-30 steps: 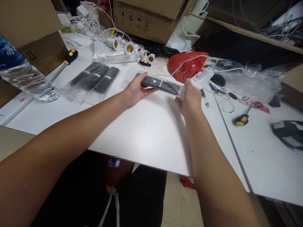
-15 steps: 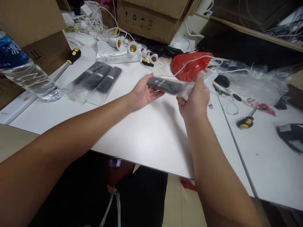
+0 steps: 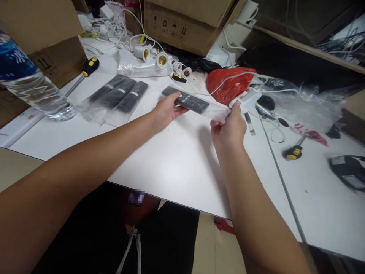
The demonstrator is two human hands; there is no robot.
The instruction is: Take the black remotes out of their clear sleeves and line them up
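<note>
Above the table I hold a black remote control (image 3: 193, 102) with its buttons facing up. My left hand (image 3: 168, 110) grips it, thumb on top and fingers underneath. The remote's right end lies in a clear plastic bag (image 3: 218, 111); whether its left end is bare I cannot tell. My right hand (image 3: 230, 125) pinches the far end of the bag between thumb and fingers. Left of my hands, several more black remotes in clear bags (image 3: 116, 95) lie side by side on the white table (image 3: 171, 163).
A water bottle (image 3: 42, 91) and a screwdriver (image 3: 90, 67) stand and lie at the left. Lamp sockets (image 3: 162, 59), cables and a red bag (image 3: 228, 83) are behind my hands. Another screwdriver (image 3: 293, 152) and a black object (image 3: 349, 171) lie at the right. Cardboard boxes (image 3: 182, 28) stand behind.
The remote has shifted left with my left hand, and its buttons now show. The bag stretches longer and flatter between it and my right hand, which is slightly lower.
</note>
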